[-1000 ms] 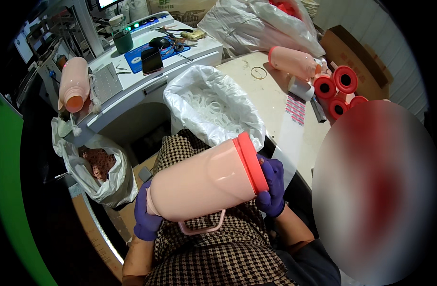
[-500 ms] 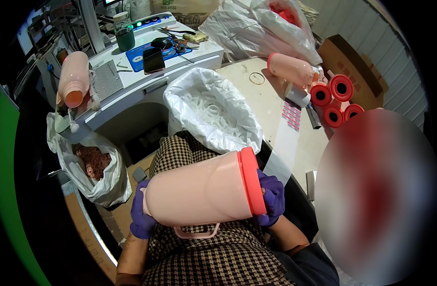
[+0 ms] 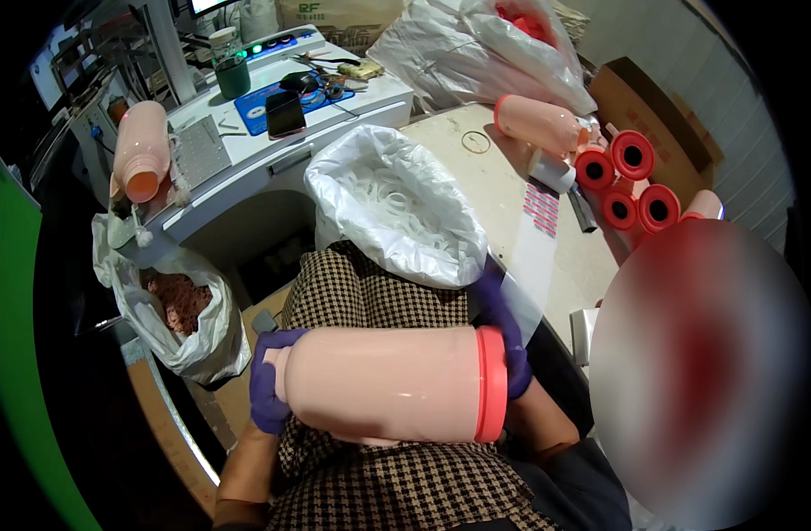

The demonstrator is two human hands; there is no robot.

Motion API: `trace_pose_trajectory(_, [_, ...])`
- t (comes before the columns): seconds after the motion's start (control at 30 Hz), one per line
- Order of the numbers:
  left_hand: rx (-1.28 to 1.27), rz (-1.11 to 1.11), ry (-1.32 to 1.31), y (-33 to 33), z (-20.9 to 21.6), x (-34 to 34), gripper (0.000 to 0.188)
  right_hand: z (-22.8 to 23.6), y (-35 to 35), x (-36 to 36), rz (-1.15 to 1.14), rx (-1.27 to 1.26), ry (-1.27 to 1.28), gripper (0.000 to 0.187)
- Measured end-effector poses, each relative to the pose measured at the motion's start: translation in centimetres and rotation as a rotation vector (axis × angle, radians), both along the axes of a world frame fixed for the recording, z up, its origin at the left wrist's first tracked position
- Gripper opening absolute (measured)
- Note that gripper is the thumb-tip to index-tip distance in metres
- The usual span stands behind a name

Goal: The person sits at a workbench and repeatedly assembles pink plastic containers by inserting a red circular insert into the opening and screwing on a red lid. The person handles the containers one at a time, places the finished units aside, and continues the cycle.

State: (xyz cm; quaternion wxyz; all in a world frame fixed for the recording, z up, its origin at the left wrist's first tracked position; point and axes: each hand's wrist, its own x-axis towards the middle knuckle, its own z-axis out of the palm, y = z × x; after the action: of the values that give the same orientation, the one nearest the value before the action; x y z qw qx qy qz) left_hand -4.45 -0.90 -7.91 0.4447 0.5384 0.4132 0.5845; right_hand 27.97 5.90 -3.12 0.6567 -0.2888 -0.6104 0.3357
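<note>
A large pale-pink bottle [image 3: 383, 382] with a red base ring [image 3: 491, 384] lies sideways above my lap. My left hand [image 3: 268, 398], in a purple glove, is closed around its narrow neck end on the left. At the red end is my right hand [image 3: 510, 341], also gloved in purple. Its fingers stretch up and away past the ring, blurred by motion, while its lower part is beside the ring; whether it touches cannot be made out. The bottle's handle is mostly hidden underneath.
A white bag [image 3: 321, 181] of clear rings stands beyond my knees. Pink bottles with red bases [image 3: 633, 156] lie on the right table [image 3: 454, 133], near a label strip [image 3: 541, 211]. Another pink bottle [image 3: 142, 142] stands left, above a bag [image 3: 233, 345] of brownish scraps. A phone [image 3: 286, 115] lies on the desk.
The bottle has come down toward me and rolled, tucking its handle underneath and levelling out. My right hand has gone from gripping the red end to stretched fingers. My left hand keeps the neck.
</note>
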Motion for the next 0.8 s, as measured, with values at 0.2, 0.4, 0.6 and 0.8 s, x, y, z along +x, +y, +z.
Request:
trace_pose_trajectory(0.2, [-0.039,0.079,0.119,-0.9,-1.4,-0.1,0.040,1.8,0.7,2.4,0.011,-0.061,-0.289,0.091])
trace_pose_trajectory(0.4, [-0.071,0.093,-0.056,-0.9,-2.1,2.4,0.052,0.8,-1.4,-0.6,-0.157,-0.196,0.198,0.064])
trace_pose_trajectory(0.6, [-0.080,0.105,0.043,-0.1,-1.4,1.5,0.040,-0.5,-2.0,4.0,0.119,-0.271,-0.124,0.102])
trace_pose_trajectory(0.8, [-0.104,0.039,-0.010,0.8,2.4,4.3,0.049,-2.5,-5.3,5.1,0.226,-0.625,-0.123,0.093])
